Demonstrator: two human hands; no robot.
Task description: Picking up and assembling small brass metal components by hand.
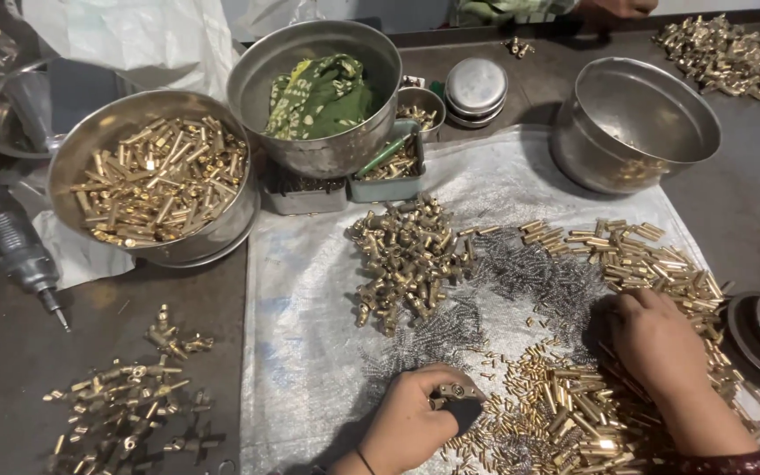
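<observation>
The person works over a white woven plastic sheet (310,290) spread across the dark table (10,369), which keeps the small loose parts gathered on one pale surface. The left hand (411,422) is curled closed around a small brass fitting (450,390), pinched between thumb and fingers at the near edge of the sheet, with its hole facing up. The right hand (657,347) rests palm down, fingers spread loosely on the sheet at the edge of the pile of short brass pins (556,405); whether it has picked anything up cannot be told, since the fingertips are hidden.

The parts lie sorted in heaps within reach: a mound of brass valve bodies (406,255) in the middle, a grey spread of tiny steel springs (529,273) just beside it, and longer brass tubes (653,259) to the right. Off the sheet, to the left, lies a loose group of assembled brass pieces (125,396).

Behind them stand the containers. A wide steel bowl (90,141) is heaped with brass rods. A taller steel pot (257,75) holds a crumpled green patterned cloth (323,92). A small grey-green tray (398,186) holds brass bits and a green-handled tool. The steel pot on the right (635,123) looks nearly empty. A small round lidded tin (475,88) sits between the pots, and a grey powered hand tool (15,246) lies at the left edge. A further brass heap (723,53) lies at the far corner.
</observation>
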